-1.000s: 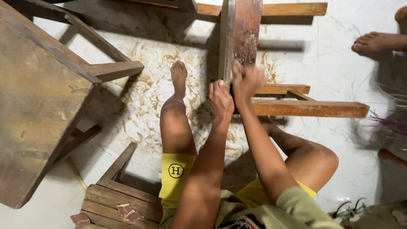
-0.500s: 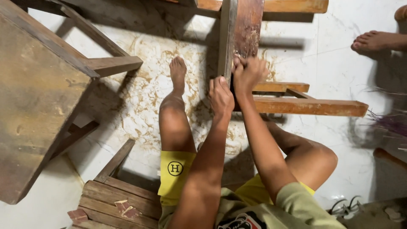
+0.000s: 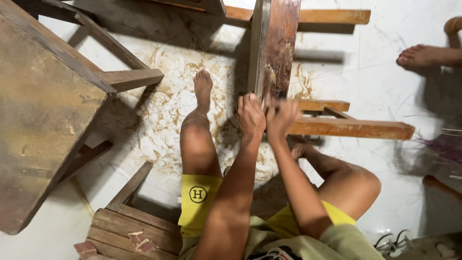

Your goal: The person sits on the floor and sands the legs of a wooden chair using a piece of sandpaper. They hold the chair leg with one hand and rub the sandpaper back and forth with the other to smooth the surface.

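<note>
We see no packages; the only mark is a round black emblem on the left leg of our yellow shorts, near the bottom middle of the view.

The floor is pale, glossy tile, streaked with tan sawdust around our bare left foot. On the left a large worn wooden table lies tipped, its legs pointing right. At the near left sits a small slatted wooden stool with two reddish scraps on it. Far right, another person's bare foot rests on the tile.

The dark wooden plank stands in the middle, running from the top edge down to our hands, its near end just above them. It crosses a pale wooden frame whose rails reach out to the right.

Our left hand has its fingers curled and closed against the left edge of the plank's near end, gripping it. Our right hand sits just beside it on the right, touching the same end of the plank; it is blurred, the fingers look partly spread upward against the wood, and we cannot tell whether they clamp it or simply press on it. The two hands nearly touch each other.
</note>
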